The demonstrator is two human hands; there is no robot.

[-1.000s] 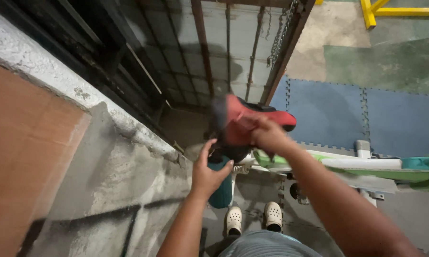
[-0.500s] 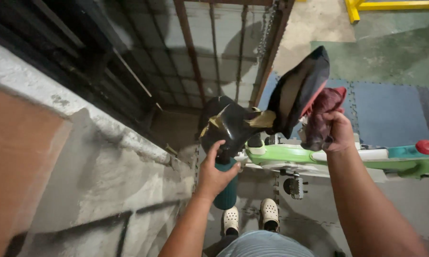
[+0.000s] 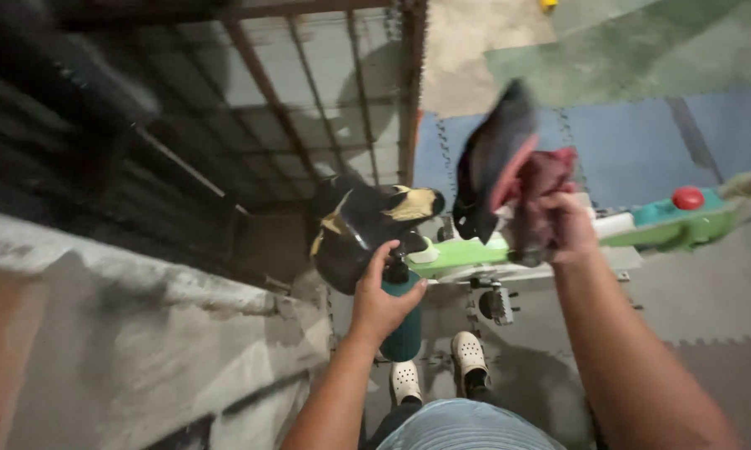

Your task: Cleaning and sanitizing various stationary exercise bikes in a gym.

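The left hand (image 3: pixel 381 298) is closed around a teal spray bottle (image 3: pixel 405 321), its nozzle close against the black and yellow bicycle saddle (image 3: pixel 363 225). The right hand (image 3: pixel 559 227) is clenched on a dark red rag (image 3: pixel 535 196) with a black cover (image 3: pixel 490 158) raised beside it, apart from the saddle. The saddle looks bared and at the spraying stage; wiping seems not yet begun. The green frame (image 3: pixel 467 250) runs below.
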